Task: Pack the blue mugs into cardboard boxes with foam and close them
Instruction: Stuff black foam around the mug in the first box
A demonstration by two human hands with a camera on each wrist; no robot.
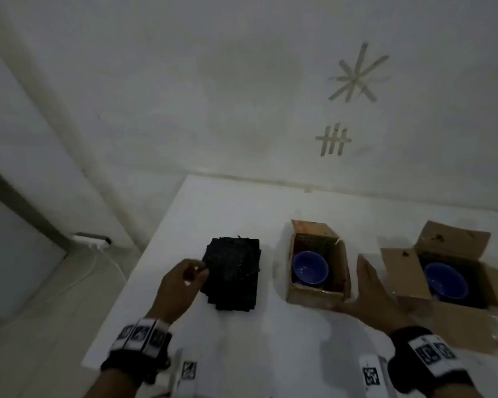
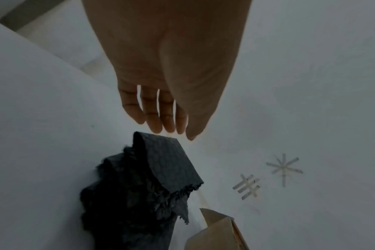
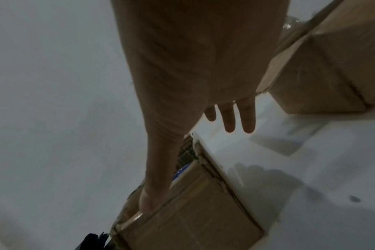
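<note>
A stack of black foam (image 1: 231, 272) (image 2: 163, 167) lies on the white table (image 1: 270, 343). My left hand (image 1: 199, 272) (image 2: 176, 132) hovers at the stack's left edge with loosely bent fingers and holds nothing. A small open cardboard box (image 1: 316, 294) (image 3: 193, 213) holds a blue mug (image 1: 309, 267) (image 3: 179, 172). My right hand (image 1: 364, 282) lies flat against that box's right side. Its thumb (image 3: 148, 201) presses the near corner, its fingers (image 3: 229, 121) are straight. A larger open box (image 1: 408, 271) (image 3: 323, 67) on the right holds a second blue mug (image 1: 446, 280).
The table's left edge drops to the floor, where a white power strip (image 1: 91, 241) and cable lie. The wall behind carries tape marks (image 1: 357, 73). The larger box's flaps spread toward my right wrist.
</note>
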